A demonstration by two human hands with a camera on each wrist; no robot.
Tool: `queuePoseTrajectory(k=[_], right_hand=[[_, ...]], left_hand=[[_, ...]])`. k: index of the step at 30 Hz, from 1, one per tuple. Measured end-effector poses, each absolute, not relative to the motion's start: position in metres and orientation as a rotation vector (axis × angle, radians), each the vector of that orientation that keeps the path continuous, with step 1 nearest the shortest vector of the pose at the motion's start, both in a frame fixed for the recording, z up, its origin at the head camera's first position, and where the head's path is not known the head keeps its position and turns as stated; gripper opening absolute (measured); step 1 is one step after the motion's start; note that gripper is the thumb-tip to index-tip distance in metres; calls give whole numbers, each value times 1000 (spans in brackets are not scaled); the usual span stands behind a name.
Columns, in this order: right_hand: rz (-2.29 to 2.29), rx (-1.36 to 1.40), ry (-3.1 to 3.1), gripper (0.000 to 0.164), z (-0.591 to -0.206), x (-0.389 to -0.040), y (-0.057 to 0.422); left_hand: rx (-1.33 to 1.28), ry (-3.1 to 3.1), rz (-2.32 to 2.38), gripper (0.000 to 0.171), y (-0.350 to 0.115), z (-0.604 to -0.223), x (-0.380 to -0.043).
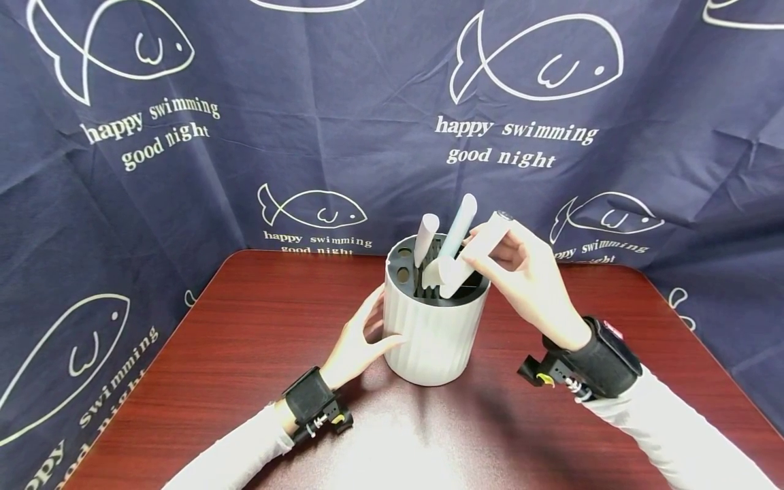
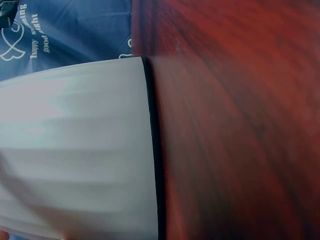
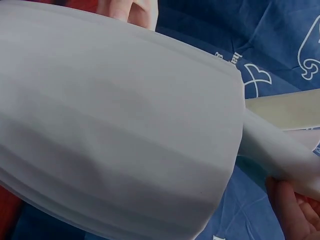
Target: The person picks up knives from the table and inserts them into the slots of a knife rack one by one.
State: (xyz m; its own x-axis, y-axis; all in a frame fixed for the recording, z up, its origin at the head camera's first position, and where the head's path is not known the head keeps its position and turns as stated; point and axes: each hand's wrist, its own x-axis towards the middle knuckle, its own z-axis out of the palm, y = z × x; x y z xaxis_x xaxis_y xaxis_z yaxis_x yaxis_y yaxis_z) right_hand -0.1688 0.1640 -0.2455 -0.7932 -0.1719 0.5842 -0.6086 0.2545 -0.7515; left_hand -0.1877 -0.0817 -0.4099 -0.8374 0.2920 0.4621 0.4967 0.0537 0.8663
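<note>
A round, ribbed white knife block with a dark slotted top stands upright on the table. My left hand holds its left side, thumb along the front and fingers round toward the back. With thumb and fingers, my right hand grips a thick white handle with a grey end cap. This handle slants over the right of the top, its lower end down at the opening; whatever is below it is hidden. Beside it, a pale pinkish handle, a light blue handle and a cream handle stick up from the block.
The reddish-brown wooden table has rounded far corners. A dark blue cloth with white fish drawings hangs behind and around it. Two round holes are in the left of the block's top. Dark camera straps circle both wrists.
</note>
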Motion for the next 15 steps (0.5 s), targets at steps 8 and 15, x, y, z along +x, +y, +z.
queuePoseTrajectory(k=[8,15], right_hand=[[1496,654,-2165,15,-247,-167,162],[1488,634,-2175,18,-247,-167,161]], left_hand=[[-840,-2150,-1900,88,-83,-411,-190],[-837,-2162,-1900,88,-83,-412,-191]])
